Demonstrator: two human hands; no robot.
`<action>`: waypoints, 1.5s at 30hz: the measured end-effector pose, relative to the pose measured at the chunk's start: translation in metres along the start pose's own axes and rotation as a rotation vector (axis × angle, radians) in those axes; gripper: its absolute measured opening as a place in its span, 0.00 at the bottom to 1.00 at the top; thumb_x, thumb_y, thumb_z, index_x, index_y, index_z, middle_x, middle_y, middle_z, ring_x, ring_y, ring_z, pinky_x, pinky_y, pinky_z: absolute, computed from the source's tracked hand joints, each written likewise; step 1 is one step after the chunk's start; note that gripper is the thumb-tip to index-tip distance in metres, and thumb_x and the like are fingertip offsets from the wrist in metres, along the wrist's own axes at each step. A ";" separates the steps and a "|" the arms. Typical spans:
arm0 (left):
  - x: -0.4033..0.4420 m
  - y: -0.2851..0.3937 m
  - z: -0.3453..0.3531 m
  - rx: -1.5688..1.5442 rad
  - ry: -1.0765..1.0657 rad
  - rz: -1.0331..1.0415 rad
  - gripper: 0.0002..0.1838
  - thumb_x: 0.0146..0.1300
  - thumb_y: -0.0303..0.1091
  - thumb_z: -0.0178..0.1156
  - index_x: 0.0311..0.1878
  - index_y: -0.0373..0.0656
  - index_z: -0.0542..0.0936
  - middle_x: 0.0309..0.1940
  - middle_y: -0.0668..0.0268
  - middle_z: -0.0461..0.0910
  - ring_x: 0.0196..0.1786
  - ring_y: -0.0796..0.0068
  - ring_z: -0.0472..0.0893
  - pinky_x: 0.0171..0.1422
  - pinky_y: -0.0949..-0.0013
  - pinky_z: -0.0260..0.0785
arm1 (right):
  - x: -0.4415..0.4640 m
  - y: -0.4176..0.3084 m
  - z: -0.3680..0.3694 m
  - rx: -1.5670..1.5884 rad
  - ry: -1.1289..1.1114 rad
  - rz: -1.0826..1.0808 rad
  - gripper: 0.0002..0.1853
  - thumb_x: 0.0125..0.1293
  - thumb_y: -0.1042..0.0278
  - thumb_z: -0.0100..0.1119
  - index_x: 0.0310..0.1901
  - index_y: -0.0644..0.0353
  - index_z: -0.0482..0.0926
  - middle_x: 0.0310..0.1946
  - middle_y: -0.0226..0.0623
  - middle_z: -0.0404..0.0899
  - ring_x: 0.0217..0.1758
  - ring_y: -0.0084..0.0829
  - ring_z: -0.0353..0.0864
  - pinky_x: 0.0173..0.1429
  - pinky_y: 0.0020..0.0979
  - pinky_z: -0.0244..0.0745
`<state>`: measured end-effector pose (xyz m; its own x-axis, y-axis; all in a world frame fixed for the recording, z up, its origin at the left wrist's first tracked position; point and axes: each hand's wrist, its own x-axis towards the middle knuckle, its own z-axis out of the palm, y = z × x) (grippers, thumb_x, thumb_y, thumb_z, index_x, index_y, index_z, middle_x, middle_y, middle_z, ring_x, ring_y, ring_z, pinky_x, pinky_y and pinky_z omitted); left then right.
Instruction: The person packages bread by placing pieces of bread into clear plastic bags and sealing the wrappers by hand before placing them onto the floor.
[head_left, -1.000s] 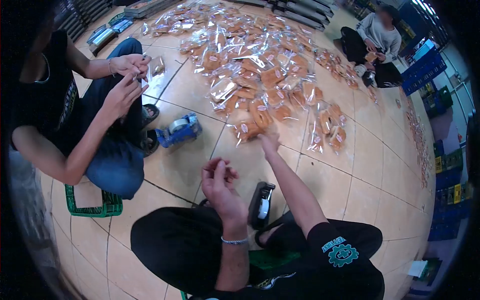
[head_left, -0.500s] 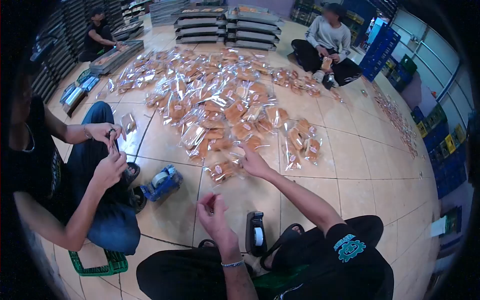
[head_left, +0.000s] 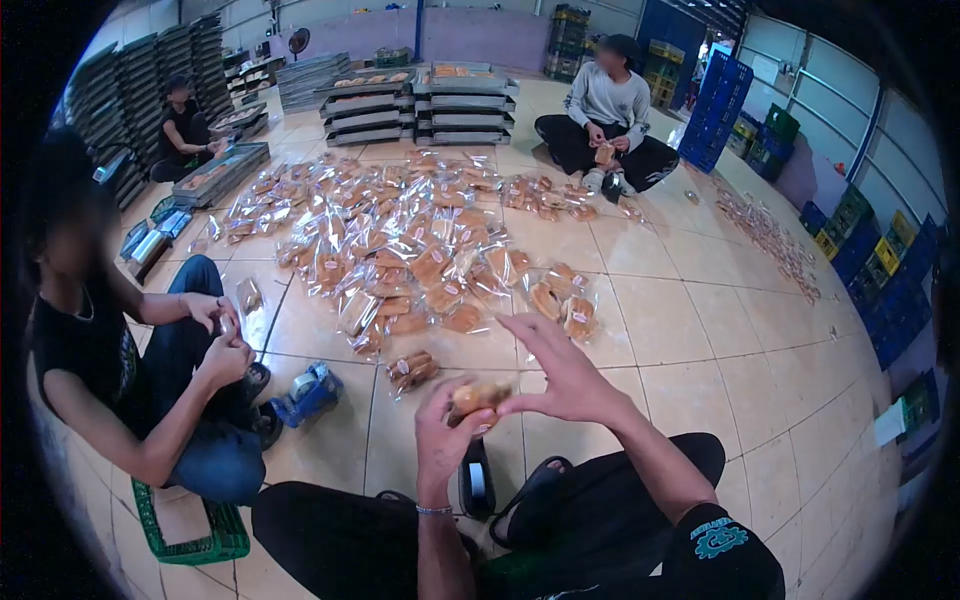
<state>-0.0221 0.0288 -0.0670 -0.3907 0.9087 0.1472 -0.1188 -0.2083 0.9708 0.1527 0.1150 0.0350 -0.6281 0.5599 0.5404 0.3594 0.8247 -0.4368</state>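
Note:
My left hand (head_left: 447, 432) is closed around a small bread pack (head_left: 480, 398), which is blurred. Close to its right side, my right hand (head_left: 565, 380) has its fingers spread, with the thumb beside the pack. A black tape dispenser (head_left: 477, 482) stands on the floor just below my hands, partly hidden by them. Another wrapped bread pack (head_left: 411, 371) lies on the tiles beyond my left hand. Farther off spreads a large heap of bread in clear bags (head_left: 400, 240).
At the left a person (head_left: 110, 360) holds something small, near a blue tape dispenser (head_left: 306, 393) and a green crate (head_left: 190, 545). Another person (head_left: 612, 110) sits beyond the heap. Stacked trays (head_left: 415, 110) stand at the back, blue crates (head_left: 718, 110) at the right.
My right hand has come back from the heap towards my left hand. My left hand now holds a bread pack. The view has tilted up, showing more of the room.

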 end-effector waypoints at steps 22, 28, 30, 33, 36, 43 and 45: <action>0.000 -0.004 -0.029 -0.007 0.223 0.030 0.18 0.72 0.34 0.60 0.61 0.35 0.75 0.50 0.62 0.83 0.49 0.76 0.82 0.53 0.72 0.74 | -0.085 0.114 0.069 0.153 -0.464 0.430 0.06 0.53 0.77 0.65 0.34 0.58 0.84 0.31 0.42 0.84 0.30 0.35 0.84 0.39 0.36 0.77; -0.008 -0.008 0.012 0.594 -0.099 0.271 0.32 0.55 0.33 0.75 0.63 0.38 0.76 0.50 0.61 0.84 0.53 0.70 0.82 0.61 0.67 0.73 | -0.043 0.046 0.030 -0.045 -0.377 0.248 0.03 0.57 0.72 0.66 0.32 0.59 0.84 0.34 0.39 0.82 0.39 0.43 0.82 0.44 0.41 0.77; -0.010 -0.014 0.019 0.809 -0.132 0.408 0.34 0.52 0.33 0.77 0.62 0.39 0.76 0.50 0.61 0.84 0.54 0.70 0.82 0.62 0.66 0.73 | -0.034 0.029 0.027 0.053 -0.238 0.156 0.04 0.55 0.71 0.68 0.33 0.57 0.85 0.32 0.37 0.80 0.44 0.43 0.80 0.46 0.41 0.76; -0.008 -0.010 0.017 0.249 -0.173 -0.018 0.36 0.50 0.24 0.76 0.63 0.37 0.72 0.49 0.62 0.83 0.50 0.72 0.84 0.55 0.67 0.78 | -0.028 0.027 0.030 0.241 -0.114 0.232 0.16 0.57 0.63 0.72 0.46 0.58 0.83 0.34 0.36 0.81 0.48 0.36 0.81 0.48 0.34 0.77; -0.007 0.002 0.014 -0.072 -0.002 -0.072 0.36 0.51 0.20 0.73 0.65 0.37 0.71 0.48 0.60 0.83 0.49 0.71 0.84 0.54 0.69 0.79 | -0.033 0.023 0.041 0.604 0.050 0.423 0.27 0.58 0.58 0.74 0.56 0.61 0.79 0.40 0.38 0.83 0.53 0.31 0.82 0.52 0.31 0.76; -0.005 0.010 0.013 -0.405 0.046 -0.033 0.35 0.59 0.18 0.68 0.69 0.35 0.65 0.51 0.56 0.82 0.49 0.72 0.84 0.52 0.73 0.79 | -0.043 0.021 0.069 0.709 -0.205 0.495 0.36 0.59 0.60 0.76 0.66 0.63 0.70 0.50 0.42 0.83 0.52 0.30 0.84 0.57 0.33 0.78; -0.005 0.006 0.012 -0.388 0.074 -0.047 0.33 0.60 0.17 0.66 0.69 0.35 0.66 0.53 0.58 0.82 0.51 0.73 0.84 0.55 0.73 0.78 | -0.042 0.018 0.071 0.811 -0.096 0.554 0.33 0.62 0.62 0.73 0.65 0.62 0.70 0.50 0.43 0.83 0.51 0.28 0.84 0.54 0.31 0.80</action>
<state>-0.0096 0.0270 -0.0595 -0.4399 0.8948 0.0766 -0.4684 -0.3014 0.8305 0.1368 0.1005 -0.0467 -0.5802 0.8119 0.0654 0.0598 0.1225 -0.9907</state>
